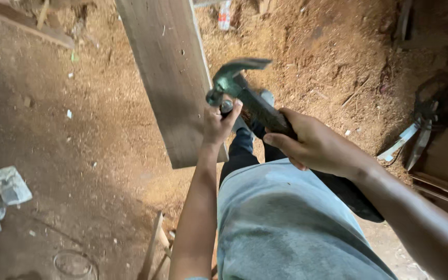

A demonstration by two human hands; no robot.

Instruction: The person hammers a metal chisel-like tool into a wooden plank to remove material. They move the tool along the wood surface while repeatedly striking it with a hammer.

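Observation:
My right hand [315,145] grips the dark handle of a claw hammer [237,83]. Its greenish metal head sits against the right edge of a long wooden plank [169,78]. My left hand [219,124] is closed at that same edge just below the hammer head, pinching a small dark round-ended thing [226,106] that touches the hammer face. What exactly it is I cannot tell. The plank runs from the top of the view down to its cut end in the middle. Below are my grey shirt and dark trousers.
The ground [89,155] is covered in sawdust. Crumpled plastic scraps [3,189] lie at the left. A plastic bottle [225,14] lies at the top. Metal blades [413,140] and wooden pieces sit at the right. Thin wooden sticks [154,249] stand near my left elbow.

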